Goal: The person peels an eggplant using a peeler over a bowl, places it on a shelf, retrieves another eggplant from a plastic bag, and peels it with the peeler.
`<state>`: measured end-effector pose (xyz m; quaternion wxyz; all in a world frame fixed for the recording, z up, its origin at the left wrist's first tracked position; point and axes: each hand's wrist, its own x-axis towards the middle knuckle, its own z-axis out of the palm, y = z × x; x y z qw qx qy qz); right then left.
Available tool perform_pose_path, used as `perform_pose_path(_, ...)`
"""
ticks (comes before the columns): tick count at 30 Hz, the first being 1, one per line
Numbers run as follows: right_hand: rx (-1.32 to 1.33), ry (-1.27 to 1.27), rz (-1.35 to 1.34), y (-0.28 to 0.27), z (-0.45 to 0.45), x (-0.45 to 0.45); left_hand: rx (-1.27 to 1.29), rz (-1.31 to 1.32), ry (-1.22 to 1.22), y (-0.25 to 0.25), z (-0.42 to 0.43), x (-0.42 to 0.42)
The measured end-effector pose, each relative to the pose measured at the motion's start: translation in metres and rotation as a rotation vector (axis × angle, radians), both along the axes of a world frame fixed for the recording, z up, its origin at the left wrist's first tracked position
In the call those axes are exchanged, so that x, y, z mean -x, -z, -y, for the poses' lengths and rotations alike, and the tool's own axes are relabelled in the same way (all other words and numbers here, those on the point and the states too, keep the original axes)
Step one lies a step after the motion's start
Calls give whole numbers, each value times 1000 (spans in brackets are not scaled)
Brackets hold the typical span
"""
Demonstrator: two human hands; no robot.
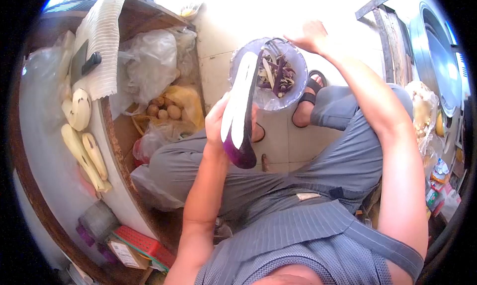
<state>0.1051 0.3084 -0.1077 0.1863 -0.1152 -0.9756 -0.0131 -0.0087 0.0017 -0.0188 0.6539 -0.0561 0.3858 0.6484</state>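
My left hand (217, 117) is closed around a long purple eggplant (240, 111). The eggplant is tilted, with wide pale strips where the skin is off and dark skin at its lower end and right side. My right hand (309, 38) is beyond the eggplant's far end, at the rim of a bag-lined bucket (299, 90). A dark tool that looks like a peeler (272, 45) meets its fingers; glare blurs the grip. Purple and white peelings (280, 74) lie in the bucket, which stands on the floor between my feet.
Peeled pale eggplants (81, 153) lie on the table at left, near a dark-handled cleaver (90, 64) on a striped cloth (107, 41). Below, a shelf holds plastic bags (156, 51) and round brown potatoes (173, 111). Large metal basins (433, 56) stand at right.
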Motion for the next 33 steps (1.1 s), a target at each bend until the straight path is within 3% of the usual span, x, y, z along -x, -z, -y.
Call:
perform_pose_path(2, 31, 67, 5, -2, -1, 0, -33, 60, -62, -2, -1, 2)
perform_pose_path(5, -165, -223, -19, -24, 16, 12, 20, -98, -140, 16, -1, 4)
perform_pose_path(8, 68, -383, -108, -52, 70, 26, 120, -152, -144, 18, -5, 1)
perform_pose_path(9, 243, -385, -4, -76, 91, 26, 165, -112, -199, 16, -9, -2)
perform_pose_path(12, 417, -502, 5, -90, 116, 29, 73, -111, -133, 14, -7, -3)
perform_pose_path(15, 126, -356, 47, -42, 68, 30, 66, -116, -109, 20, 0, -1)
perform_pose_path(16, 192, -192, 140, -21, 41, 30, 62, -121, -100, 20, 1, 0)
perform_pose_path(17, 192, -167, 62, -6, 17, 22, 91, -116, -43, 11, 2, 1)
perform_pose_path(20, 85, 33, 116, -24, 1, 10, 67, -138, -12, 12, 6, 4)
perform_pose_path(24, -37, 35, 123, -39, 9, 12, 61, -130, -71, 10, 4, 4)
perform_pose_path(26, -97, -234, -10, -36, 12, 15, -16, -41, -92, 6, 2, 9)
perform_pose_path(28, 63, -308, -120, -47, 51, 24, -20, -48, -58, 13, 4, 12)
perform_pose_path(30, 371, -360, 13, -78, 91, 28, -32, -6, 71, 14, 6, 13)
perform_pose_path(31, 422, -428, -34, -84, 107, 31, 101, 33, -53, -2, -5, 2)
perform_pose_path(33, 392, -547, -83, -104, 126, 26, 108, -74, -15, 6, -2, 4)
